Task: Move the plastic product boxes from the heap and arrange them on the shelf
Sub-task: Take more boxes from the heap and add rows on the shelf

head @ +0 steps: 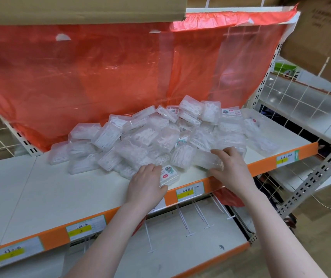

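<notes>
White shelf [60, 189] with heap [160, 137] of clear boxes of white picks, left hand [146, 182] gripping labelled box [168, 174], right hand [231, 167] clear box [208, 160]

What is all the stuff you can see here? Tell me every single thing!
plastic boxes: too many to count, clear with white contents, heaped on the shelf's middle and right
labelled box: one, clear with a colourful sticker, at the heap's front edge
shelf: one, white with an orange front strip, across the middle
price labels: four seen, white and yellow, on the orange strip
plastic sheet: one, red and see-through, hanging behind the heap
cardboard boxes: at least two, brown, overhead
lower shelf: one, white, with thin white rods
left hand: one, holds the labelled box
right hand: one, grips a clear box at the heap's front
</notes>
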`<act>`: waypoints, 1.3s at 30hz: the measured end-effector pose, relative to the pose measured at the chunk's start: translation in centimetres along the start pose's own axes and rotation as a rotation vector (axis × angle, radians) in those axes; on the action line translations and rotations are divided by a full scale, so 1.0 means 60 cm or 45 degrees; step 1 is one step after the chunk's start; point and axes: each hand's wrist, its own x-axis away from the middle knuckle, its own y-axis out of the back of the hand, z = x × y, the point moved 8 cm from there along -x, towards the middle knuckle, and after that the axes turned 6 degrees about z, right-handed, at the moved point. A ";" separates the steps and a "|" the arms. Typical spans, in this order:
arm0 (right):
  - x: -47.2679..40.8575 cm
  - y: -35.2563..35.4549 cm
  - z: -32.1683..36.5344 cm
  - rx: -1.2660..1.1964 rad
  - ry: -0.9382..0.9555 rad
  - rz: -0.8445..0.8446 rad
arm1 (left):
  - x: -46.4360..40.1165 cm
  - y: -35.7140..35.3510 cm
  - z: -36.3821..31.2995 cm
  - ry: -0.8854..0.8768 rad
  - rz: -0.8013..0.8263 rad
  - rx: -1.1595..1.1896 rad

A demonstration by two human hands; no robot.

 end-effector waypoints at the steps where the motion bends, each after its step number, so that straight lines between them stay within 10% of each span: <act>1: 0.001 -0.001 -0.004 -0.036 -0.019 0.015 | -0.003 0.001 -0.004 0.005 0.010 -0.032; 24: 0.025 0.049 0.003 -0.232 -0.065 -0.110 | 0.014 0.048 -0.007 0.245 -0.003 0.095; 39: 0.021 0.026 0.225 -0.181 0.238 0.051 | 0.152 0.120 0.133 0.387 -0.175 0.178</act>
